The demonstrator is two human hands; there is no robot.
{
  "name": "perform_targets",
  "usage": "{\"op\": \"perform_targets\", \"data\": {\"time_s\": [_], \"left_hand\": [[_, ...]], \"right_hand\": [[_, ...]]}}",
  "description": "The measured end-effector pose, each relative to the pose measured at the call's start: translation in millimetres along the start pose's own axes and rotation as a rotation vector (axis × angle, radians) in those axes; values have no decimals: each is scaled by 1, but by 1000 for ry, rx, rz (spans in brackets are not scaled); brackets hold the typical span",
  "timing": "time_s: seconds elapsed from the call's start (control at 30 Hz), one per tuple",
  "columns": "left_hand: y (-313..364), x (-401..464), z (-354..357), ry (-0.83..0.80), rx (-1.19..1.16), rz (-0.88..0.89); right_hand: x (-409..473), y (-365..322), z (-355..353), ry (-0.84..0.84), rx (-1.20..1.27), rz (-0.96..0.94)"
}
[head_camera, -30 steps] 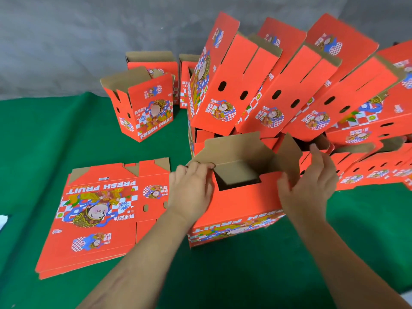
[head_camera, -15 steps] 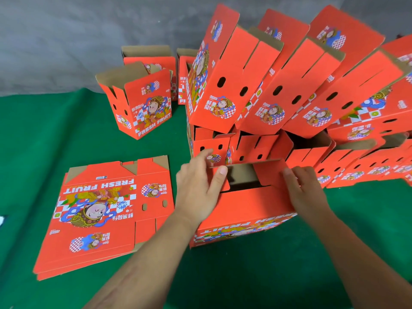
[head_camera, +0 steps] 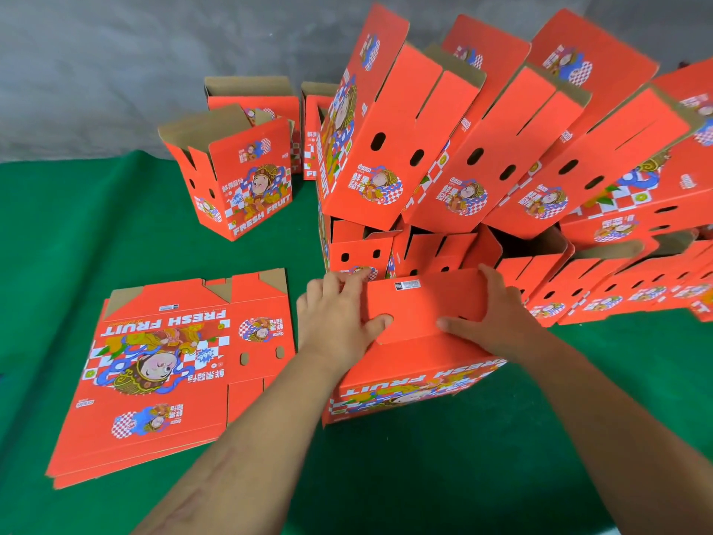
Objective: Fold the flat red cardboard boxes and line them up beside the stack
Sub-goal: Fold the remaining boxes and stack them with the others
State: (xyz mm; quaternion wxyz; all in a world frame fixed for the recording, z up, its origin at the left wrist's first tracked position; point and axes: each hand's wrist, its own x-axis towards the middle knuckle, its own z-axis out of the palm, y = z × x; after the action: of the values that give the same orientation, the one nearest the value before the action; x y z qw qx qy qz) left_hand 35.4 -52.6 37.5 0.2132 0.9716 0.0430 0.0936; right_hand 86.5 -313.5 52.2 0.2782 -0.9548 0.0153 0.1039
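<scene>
Bright, even light; edges blurred and warped.

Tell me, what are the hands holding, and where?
Both hands hold the box by its closed top flaps: the left hand at the left end, the right hand at the right end, thumbs pressing on top.
</scene>
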Motion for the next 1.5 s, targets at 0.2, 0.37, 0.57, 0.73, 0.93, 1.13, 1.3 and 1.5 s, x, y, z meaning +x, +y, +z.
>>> {"op": "perform_targets", "data": {"time_s": [0.2,0.37,0.57,0.73,0.93,1.13,1.3,1.5], "left_hand": [[4,-3,8,-1,203,-38],[-6,-9,7,208,-804,-309],[-14,-46,-25,-367,-1489,-863],[-41,-73,-62,-212,-1630,-678],[-71,-87,-100,-37,-1466,-515],[-125,-123,-109,124,-1106,-175],[-166,-124,-115,35,-1035,-238],[-118,-89,-93,276,-691,-614]], "right_hand": [[-4,-13,12,121,-297,50],[-4,-7,-1,61,253,103],[-35,-20,-27,-146,912,349],[-51,-36,-34,-264,1098,328],[-68,-68,-11,-619,1222,283],[-72,-100,10,-996,1273,118],[-65,-134,28,-797,1148,-8],[-73,-172,67,-347,975,-398]]}}
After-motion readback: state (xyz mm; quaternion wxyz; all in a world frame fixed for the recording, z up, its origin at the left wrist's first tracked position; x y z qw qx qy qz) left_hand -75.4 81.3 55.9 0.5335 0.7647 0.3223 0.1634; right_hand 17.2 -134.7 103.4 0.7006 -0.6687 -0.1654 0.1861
